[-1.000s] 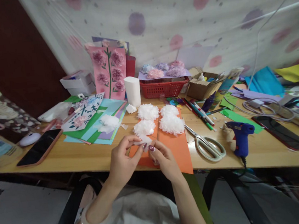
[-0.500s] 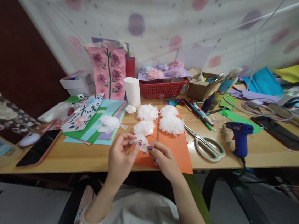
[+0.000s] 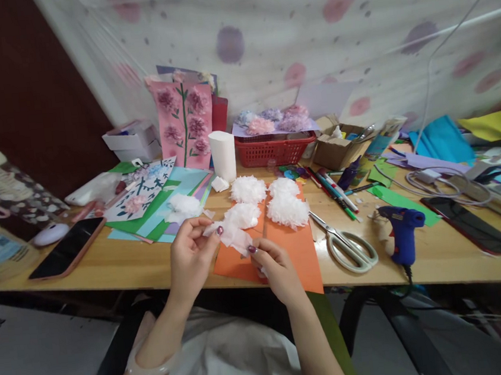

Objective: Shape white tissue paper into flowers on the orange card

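Between my two hands a piece of thin white tissue paper [image 3: 234, 240] is stretched out. My left hand [image 3: 194, 258] pinches its left end between thumb and fingers. The right end is pinched by my right hand [image 3: 277, 266]. Just beyond the tissue, several fluffy white paper pompoms [image 3: 287, 208] sit on and beside a sheet of orange paper [image 3: 294, 254], which reaches over the table's front edge. A flatter heap of white tissue [image 3: 183, 207] rests on coloured paper sheets to the left.
Right of the orange paper lie scissors [image 3: 350, 247], a blue glue gun [image 3: 402, 231] and a black phone [image 3: 473, 224]. Markers [image 3: 335, 190] lie behind the scissors. A white paper roll [image 3: 223, 156] and a red basket [image 3: 276, 151] stand at the back. Another phone [image 3: 66, 248] lies left.
My left hand has moved left and slightly down, away from my right hand. The tissue, bunched earlier, is now spread wider between them. My right hand has barely moved.
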A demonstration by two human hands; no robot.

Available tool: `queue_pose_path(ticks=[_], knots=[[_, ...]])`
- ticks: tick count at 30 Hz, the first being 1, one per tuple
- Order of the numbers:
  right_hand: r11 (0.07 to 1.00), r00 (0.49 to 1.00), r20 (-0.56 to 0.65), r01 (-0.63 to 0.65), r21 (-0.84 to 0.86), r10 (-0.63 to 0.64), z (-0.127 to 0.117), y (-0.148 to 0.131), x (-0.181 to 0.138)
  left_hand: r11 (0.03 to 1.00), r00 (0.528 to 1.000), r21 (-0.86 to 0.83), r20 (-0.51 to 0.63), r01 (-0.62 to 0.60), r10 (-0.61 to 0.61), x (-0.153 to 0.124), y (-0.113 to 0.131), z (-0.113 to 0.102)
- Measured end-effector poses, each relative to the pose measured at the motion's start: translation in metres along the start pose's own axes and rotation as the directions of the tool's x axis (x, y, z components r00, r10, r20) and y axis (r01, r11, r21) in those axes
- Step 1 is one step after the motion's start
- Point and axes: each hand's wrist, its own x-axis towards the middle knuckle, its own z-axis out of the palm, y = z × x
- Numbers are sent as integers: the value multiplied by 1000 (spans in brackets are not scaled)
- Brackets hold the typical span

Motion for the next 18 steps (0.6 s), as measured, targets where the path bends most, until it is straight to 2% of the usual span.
queue_pose_path(ticks=[2,4,7,10,14,18], knots=[[1000,1000,-4,-7,19,7,1,-1,0,996,998,-87,-66,18,-24,7,-1,-4],[999,1000,-7,-9,37,10,1,-2,1,975,993,-205,-69,85,-101,14,1,-10],[999,1000,-4,3,42,-3,2,-2,1,908,958,-305,118,287,-263,15,7,-14],[1000,1000,0,16,13,-16,2,-3,1,884,903,-251,283,395,-324,7,10,-8],[999,1000,18,25,-20,-24,2,-5,0,937,909,-144,328,317,-257,2,7,7],[1000,1000,20,12,-24,-11,2,-4,2,986,950,-58,282,156,-134,31,0,-2]])
